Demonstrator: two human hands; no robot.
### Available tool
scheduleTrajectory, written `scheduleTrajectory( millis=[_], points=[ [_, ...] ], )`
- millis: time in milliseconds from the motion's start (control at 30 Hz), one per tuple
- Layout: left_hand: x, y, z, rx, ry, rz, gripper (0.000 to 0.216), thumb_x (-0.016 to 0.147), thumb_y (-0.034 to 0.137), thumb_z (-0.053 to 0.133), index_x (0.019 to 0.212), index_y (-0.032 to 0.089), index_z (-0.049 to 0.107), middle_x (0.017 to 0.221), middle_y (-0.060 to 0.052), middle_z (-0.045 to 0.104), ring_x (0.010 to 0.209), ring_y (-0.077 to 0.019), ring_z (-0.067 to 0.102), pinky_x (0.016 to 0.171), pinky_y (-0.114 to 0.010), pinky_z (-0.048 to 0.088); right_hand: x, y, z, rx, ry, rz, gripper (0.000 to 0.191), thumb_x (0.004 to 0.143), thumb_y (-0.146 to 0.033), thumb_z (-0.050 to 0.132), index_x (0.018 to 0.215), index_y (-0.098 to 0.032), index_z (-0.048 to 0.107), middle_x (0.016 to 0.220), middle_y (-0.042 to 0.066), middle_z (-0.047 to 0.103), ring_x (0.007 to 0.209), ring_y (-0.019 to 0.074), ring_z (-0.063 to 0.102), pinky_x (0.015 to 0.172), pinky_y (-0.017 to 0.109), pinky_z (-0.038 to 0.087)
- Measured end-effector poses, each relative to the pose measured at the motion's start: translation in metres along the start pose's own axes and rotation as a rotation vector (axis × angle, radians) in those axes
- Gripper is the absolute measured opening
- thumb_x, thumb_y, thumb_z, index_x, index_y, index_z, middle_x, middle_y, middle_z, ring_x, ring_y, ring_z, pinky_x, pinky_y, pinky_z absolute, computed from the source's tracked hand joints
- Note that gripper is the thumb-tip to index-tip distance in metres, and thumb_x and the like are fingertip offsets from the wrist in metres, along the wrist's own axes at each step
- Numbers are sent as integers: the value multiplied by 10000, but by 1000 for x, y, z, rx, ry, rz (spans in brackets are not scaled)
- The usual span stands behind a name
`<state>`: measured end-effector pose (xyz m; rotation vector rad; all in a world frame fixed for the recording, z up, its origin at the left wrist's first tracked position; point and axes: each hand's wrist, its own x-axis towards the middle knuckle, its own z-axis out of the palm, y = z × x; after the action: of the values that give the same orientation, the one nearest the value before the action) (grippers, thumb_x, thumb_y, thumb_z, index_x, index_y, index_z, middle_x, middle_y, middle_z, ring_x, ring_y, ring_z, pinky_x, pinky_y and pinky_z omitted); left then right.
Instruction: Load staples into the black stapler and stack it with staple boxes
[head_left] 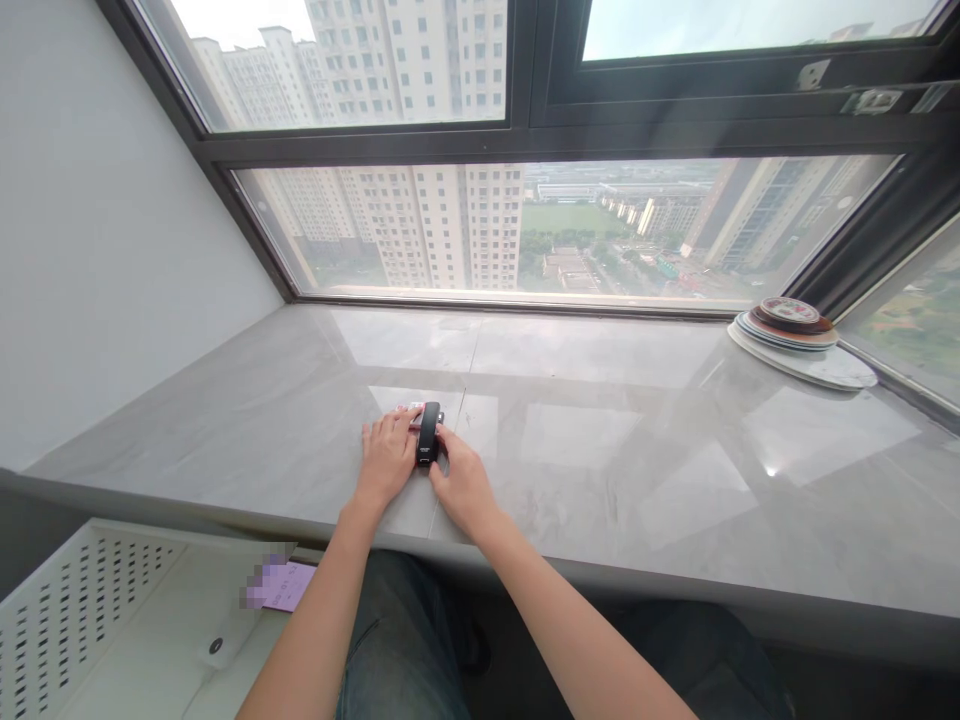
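A small black stapler point(428, 432) lies on the grey marble windowsill point(585, 440), pointing away from me. My left hand point(387, 455) rests flat on the sill just left of it, fingers over a pink slip point(412, 409) that peeks out beyond the fingertips. My right hand point(459, 480) sits at the stapler's near right side, thumb and fingers touching its near end. Whether the pink slip is inside the stapler's jaws is hidden.
A stack of round plates point(796, 335) stands at the sill's far right by the window frame. Below left is a white perforated shelf point(97, 610) with a pink paper point(289, 585) on it. Large windows run along the back.
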<state>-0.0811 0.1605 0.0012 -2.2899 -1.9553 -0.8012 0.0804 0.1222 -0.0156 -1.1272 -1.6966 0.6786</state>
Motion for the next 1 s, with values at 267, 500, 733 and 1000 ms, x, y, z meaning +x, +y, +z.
scheduleTrajectory(
  millis=[267, 500, 733, 1000],
  points=[
    [-15, 51, -23, -224, 338, -44, 469, 1040, 195, 342, 1474, 249, 512, 1438, -71, 610, 1450, -267, 433, 1269, -580, 165, -30, 11, -72, -328, -23, 105, 669, 973, -298, 515, 1616, -233, 339, 1628, 62, 418, 1572, 278, 226, 1281, 536, 211],
    [-42, 167, 27, -212, -151, 297, 467, 1052, 380, 436, 1509, 303, 492, 1573, -57, 492, 1466, -271, 426, 1231, -492, 319, -66, 49, -184, -840, -166, 228, 628, 1056, -511, 361, 1643, -291, 317, 1713, 28, 246, 1594, 298, 150, 1269, 558, 145],
    [-52, 180, 50, -1, -198, 256, 554, 1064, 476, 349, 1601, 343, 369, 1705, -8, 279, 1586, -307, 194, 1279, -569, 172, -77, 47, -185, -952, -184, 182, 609, 1078, -521, 256, 1657, -333, 266, 1728, -2, 182, 1600, 281, 125, 1274, 534, 113],
    [-53, 179, 51, 57, -192, 210, 612, 1066, 527, 287, 1620, 273, 344, 1718, -40, 237, 1601, -326, 125, 1281, -607, 113, -78, 50, -182, -1001, -89, 279, 623, 1054, -575, 310, 1639, -360, 316, 1726, -30, 200, 1590, 395, 9, 1237, 646, 81]
  ],
)
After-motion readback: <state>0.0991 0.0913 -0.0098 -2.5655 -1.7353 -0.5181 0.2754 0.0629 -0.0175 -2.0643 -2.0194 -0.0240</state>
